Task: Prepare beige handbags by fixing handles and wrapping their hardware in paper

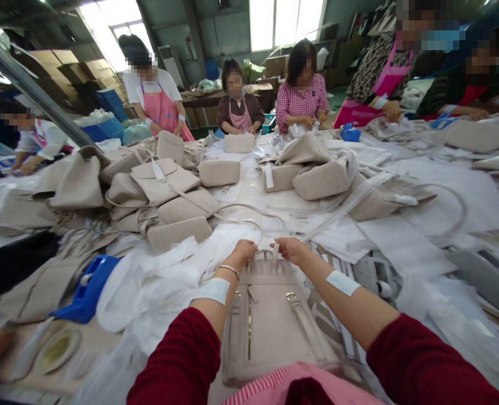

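Note:
A beige backpack [281, 320] with buckled side straps and a gold-coloured zip lies flat in front of me, its top pointing away. At its top end, my left hand [244, 251] is closed with fingertips pinched at the left side of a thin pale strap. My right hand [291, 249] pinches a short pale strap end [275, 251] between thumb and fingers, just above the bag's top edge. The two hands are a small gap apart. The lower end of the bag is partly covered by my pink apron [304, 382].
Beige bags [165, 180] are heaped at the left, with more bags [323, 177] at the right. A blue tape dispenser [86, 287] stands left of me. White wrapping sheets [401, 242] cover much of the table. Several co-workers [302, 95] work along the far side.

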